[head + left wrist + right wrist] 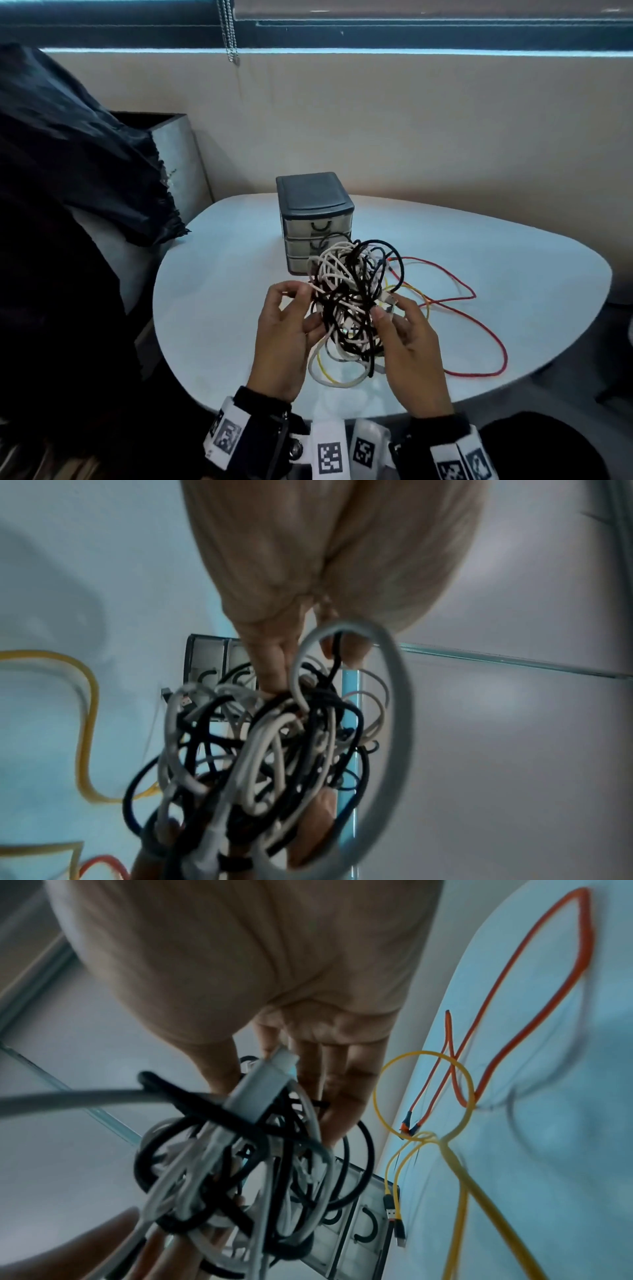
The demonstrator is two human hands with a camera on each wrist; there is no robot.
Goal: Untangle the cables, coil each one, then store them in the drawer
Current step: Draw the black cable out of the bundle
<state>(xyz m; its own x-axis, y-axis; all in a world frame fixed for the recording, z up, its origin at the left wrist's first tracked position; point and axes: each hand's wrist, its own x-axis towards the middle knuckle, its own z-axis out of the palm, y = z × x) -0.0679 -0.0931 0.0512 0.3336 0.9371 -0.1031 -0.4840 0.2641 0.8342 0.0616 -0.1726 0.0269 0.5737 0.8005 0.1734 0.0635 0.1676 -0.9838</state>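
- The tangle (346, 294) of black and white cables hangs above the counter (212, 308), held up between both hands, just in front of the drawers (315, 222), which all look closed.
- The left hand (284, 342) pinches a white strand at the tangle's left edge, its other fingers curled under the bundle.
- The right hand (411, 346) grips the right side, thumb pressed by a white plug (260, 1088).
- The red cable (479, 329) and yellow cable (423, 301) trail from the tangle over the counter; lifting higher could drag them off the edge or snag them on the drawers.
- Pulling the pinched strand hard would likely tighten the knots rather than free them.
- A plug caught in a loop could jam; forcing it may strain the cable.
- A loose grip could drop the bundle and re-tangle it.
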